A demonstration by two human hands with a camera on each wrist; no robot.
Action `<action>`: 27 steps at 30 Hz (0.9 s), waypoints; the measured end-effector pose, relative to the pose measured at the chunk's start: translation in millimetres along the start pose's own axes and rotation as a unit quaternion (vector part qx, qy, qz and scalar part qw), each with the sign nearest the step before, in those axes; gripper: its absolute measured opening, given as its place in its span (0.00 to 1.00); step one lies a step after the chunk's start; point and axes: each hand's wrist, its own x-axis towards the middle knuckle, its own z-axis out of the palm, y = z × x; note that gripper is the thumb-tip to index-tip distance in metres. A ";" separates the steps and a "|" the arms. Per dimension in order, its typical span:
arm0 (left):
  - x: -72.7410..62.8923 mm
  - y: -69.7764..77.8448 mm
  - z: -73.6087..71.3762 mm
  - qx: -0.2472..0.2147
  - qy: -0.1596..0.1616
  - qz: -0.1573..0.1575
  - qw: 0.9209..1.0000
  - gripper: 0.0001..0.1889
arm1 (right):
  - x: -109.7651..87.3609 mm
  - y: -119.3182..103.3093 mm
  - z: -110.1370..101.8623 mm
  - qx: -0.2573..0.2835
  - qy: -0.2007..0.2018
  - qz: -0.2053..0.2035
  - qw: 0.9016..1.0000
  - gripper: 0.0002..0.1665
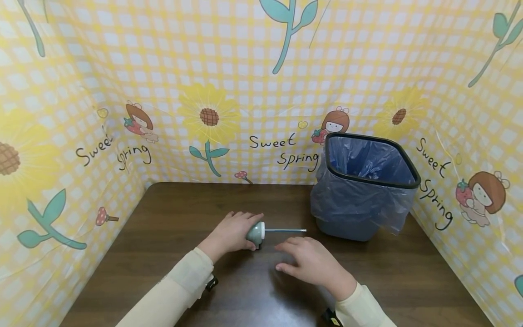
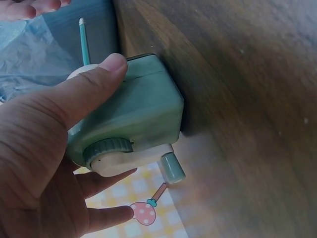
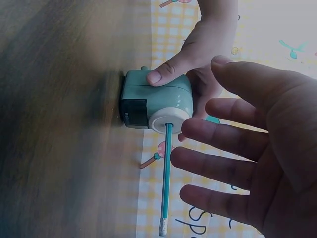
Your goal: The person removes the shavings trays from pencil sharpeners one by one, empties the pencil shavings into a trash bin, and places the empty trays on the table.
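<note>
A green crank pencil sharpener [image 2: 143, 99] stands on the wooden table, its white crank handle [image 2: 129, 162] facing left. From its white front ring sticks a teal pencil [image 3: 167, 178], eraser end outward, pointing right; its other end is hidden inside. My left hand [image 1: 233, 231] grips the sharpener from above, thumb on the near side and fingers over the far side. Just right of the sharpener and nearer to me, my right hand [image 1: 310, 261] hovers with fingers extended and apart. It holds nothing and does not touch the pencil.
A grey-blue trash bin [image 1: 347, 229] with a black rim and a clear plastic liner stands at the table's back right, just beyond the pencil's eraser end. A yellow checked cloth [image 1: 229, 59] with printed flowers walls the back and both sides of the brown table [image 1: 184, 200].
</note>
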 end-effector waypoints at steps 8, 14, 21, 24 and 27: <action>2.5 -2.3 1.4 0.003 -0.002 -0.003 1.000 0.51 | -1.1 -0.6 2.0 -0.002 0.004 -0.019 1.000 0.24; 6.7 -2.4 3.6 0.002 0.000 0.000 1.000 0.47 | -1.3 -1.3 2.9 -0.006 0.004 -0.023 1.000 0.23; 10.1 -1.8 4.6 -0.016 -0.009 -0.006 1.000 0.45 | -1.5 -1.7 4.2 -0.001 -0.003 -0.033 0.999 0.23; 10.1 -1.8 4.2 -0.024 -0.013 -0.007 1.000 0.44 | -2.1 -2.0 5.1 0.000 -0.004 -0.037 0.999 0.22; 10.3 -1.8 3.1 -0.032 -0.012 -0.007 0.999 0.43 | -2.3 -1.5 4.8 -0.006 -0.002 -0.036 0.999 0.22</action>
